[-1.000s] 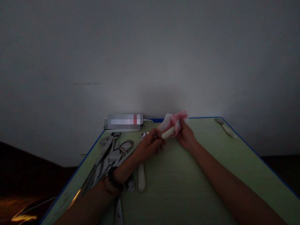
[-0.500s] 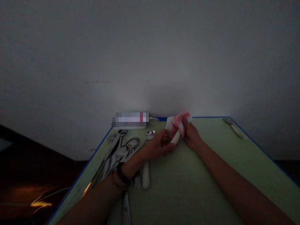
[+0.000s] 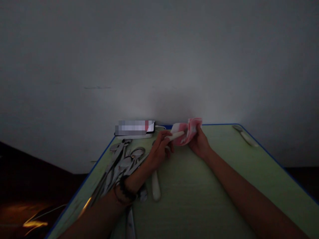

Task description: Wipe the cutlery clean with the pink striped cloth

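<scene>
My left hand [image 3: 159, 150] is closed around a white handle [image 3: 176, 135], held nearly level over the table. What kind of utensil it belongs to does not show, as its other end is hidden. The handle's tip points into the folds of a pink and white cloth [image 3: 180, 141]. My right hand [image 3: 201, 143] grips this cloth from the right side, fingers partly behind it. Under and beside my left forearm lies a pile of metal spoons and other utensils [image 3: 126, 162]. Another white-handled utensil [image 3: 156, 189] lies beside the pile, partly covered by my left hand.
A phone [image 3: 150, 127] with a blurred screen leans at the table's back left, a white cable [image 3: 160, 126] running from it. At the far right corner rests a white-handled utensil [image 3: 246, 136]. The pale green table [image 3: 194, 199] has a blue edge and meets a grey wall [image 3: 159, 59].
My left hand has drawn the handle leftward and tilted it closer to level, so more of it shows outside the cloth. The cloth has opened out somewhat in my right hand.
</scene>
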Motion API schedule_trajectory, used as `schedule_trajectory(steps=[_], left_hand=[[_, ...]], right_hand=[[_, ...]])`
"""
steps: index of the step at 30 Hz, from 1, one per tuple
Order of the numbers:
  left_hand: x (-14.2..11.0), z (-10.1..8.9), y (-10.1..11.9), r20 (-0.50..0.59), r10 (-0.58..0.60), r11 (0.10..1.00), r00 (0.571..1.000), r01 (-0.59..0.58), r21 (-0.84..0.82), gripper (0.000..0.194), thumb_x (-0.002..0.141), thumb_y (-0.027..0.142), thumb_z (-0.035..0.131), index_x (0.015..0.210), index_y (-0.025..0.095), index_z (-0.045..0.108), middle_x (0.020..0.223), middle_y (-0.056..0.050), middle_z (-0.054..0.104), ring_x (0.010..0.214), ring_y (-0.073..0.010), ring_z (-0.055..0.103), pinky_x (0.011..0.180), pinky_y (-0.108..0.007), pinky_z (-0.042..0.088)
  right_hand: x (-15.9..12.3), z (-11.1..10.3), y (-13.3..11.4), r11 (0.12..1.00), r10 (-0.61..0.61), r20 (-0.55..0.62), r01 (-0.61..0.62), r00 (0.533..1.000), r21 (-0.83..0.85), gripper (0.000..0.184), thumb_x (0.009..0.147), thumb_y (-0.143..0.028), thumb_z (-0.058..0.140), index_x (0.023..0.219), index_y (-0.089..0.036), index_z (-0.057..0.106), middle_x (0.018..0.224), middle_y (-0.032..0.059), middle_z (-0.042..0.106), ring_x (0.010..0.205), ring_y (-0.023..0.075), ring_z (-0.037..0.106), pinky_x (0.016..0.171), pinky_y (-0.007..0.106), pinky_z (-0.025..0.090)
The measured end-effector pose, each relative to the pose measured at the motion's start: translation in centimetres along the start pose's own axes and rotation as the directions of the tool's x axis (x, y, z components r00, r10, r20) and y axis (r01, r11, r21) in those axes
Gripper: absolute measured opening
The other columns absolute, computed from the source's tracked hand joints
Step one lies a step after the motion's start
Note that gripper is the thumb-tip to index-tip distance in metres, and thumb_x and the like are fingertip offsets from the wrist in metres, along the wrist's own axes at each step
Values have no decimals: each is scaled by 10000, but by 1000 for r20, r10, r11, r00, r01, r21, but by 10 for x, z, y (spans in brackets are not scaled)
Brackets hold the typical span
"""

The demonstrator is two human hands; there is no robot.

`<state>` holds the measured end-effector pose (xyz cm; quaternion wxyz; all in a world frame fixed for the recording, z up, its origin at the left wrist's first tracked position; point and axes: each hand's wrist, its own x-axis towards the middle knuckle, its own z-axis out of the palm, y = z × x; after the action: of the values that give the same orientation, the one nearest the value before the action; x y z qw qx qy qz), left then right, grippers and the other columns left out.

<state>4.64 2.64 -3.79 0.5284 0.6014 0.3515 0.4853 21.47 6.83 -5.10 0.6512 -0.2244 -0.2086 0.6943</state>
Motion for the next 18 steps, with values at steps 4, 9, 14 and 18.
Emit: schedule_trajectory(steps=[4,9,14,18], left_hand=[[-2,0,2,92,-4,999,996,-1,52,231,868,333,408,1056,208,454,737,10,539,600,-107,562,404,-157,419],[0,0,1,45,39,990,998,-44,130,292,881,363,411,1121,204,457,750,-5,542,622,-109,556,396,-144,416],[1,0,0,-54,142,987,988,-138,82,272,896,338,381,1112,198,469,822,-33,538,730,-127,553,455,-163,467],[0,1,0,-68,166,984,984,-160,80,290,888,348,404,1134,201,449,805,-23,524,702,-122,547,434,-159,468]], right_hand=[[-1,0,-3,1000,12,-7,-12,1000,22,424,901,-444,322,806,-177,636,722,17,680,660,139,623,699,275,528],[-2,-1,-5,1000,18,52,-19,998,23,419,897,-455,317,869,-189,639,802,18,692,739,158,632,758,332,521],[-3,2,-7,997,73,129,-76,989,21,411,884,-472,335,916,-189,631,844,42,695,883,200,621,808,394,504],[1,-1,-4,996,84,101,-86,991,22,404,890,-458,338,906,-180,632,845,33,696,878,180,626,851,362,489]])
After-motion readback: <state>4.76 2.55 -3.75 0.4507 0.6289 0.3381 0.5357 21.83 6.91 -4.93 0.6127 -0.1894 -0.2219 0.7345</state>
